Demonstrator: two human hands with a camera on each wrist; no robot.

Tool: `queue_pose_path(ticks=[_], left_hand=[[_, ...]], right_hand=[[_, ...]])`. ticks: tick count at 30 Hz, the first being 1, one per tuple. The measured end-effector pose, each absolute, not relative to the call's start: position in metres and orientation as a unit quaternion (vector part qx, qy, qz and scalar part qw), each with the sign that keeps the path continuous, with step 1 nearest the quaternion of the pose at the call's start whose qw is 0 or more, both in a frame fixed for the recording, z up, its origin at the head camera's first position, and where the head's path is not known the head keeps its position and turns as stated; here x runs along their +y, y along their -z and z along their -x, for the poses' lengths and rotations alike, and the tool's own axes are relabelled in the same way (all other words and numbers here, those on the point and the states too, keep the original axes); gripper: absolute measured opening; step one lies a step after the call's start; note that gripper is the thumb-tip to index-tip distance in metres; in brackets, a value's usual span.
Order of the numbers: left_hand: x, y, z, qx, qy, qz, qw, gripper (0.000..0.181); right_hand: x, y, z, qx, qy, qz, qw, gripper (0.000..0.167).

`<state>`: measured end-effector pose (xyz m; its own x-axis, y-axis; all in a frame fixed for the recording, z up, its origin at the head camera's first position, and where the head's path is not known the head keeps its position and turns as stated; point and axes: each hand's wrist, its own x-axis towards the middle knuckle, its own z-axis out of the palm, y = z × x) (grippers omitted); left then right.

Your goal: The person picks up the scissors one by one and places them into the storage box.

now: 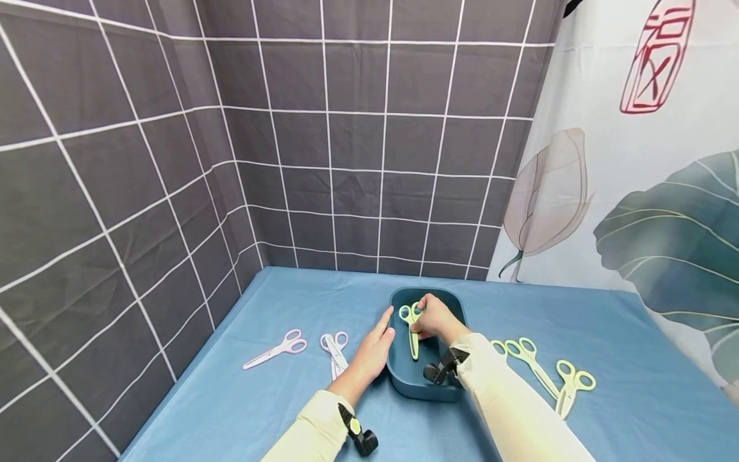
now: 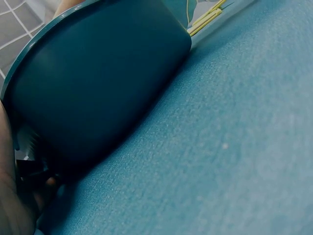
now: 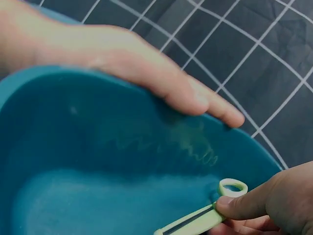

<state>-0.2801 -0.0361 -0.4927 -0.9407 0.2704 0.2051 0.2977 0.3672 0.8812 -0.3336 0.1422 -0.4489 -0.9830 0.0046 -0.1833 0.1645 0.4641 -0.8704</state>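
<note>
Green scissors (image 1: 414, 344) hang by their handles from my right hand (image 1: 440, 319), inside the dark teal bin (image 1: 427, 393), blades toward its floor. In the right wrist view, the thumb and fingers of my right hand (image 3: 288, 200) pinch the green scissors (image 3: 195, 221) near the handle rings. My left hand (image 1: 371, 353) rests along the bin's left side, fingers straight, thumb at the rim. The left wrist view shows the outer wall of the bin (image 2: 98, 83) beside part of my left hand (image 2: 14, 200).
White scissors (image 1: 335, 350) lie just left of my left hand, and pink scissors (image 1: 277, 351) farther left. To the right of the bin are several green scissors (image 1: 568, 387), some partly behind my right sleeve. A grey gridded curtain (image 1: 358, 141) stands behind the blue cloth (image 1: 323, 282).
</note>
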Motion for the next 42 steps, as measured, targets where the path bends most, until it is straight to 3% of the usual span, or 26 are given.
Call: queue_pose_path(ticks=[42], left_hand=[[-0.036, 0.491, 0.278, -0.825, 0.539, 0.17, 0.014, 0.051]], right_hand=[[0.143, 0.458, 0.33, 0.926, 0.376, -0.028, 0.007, 0.035]])
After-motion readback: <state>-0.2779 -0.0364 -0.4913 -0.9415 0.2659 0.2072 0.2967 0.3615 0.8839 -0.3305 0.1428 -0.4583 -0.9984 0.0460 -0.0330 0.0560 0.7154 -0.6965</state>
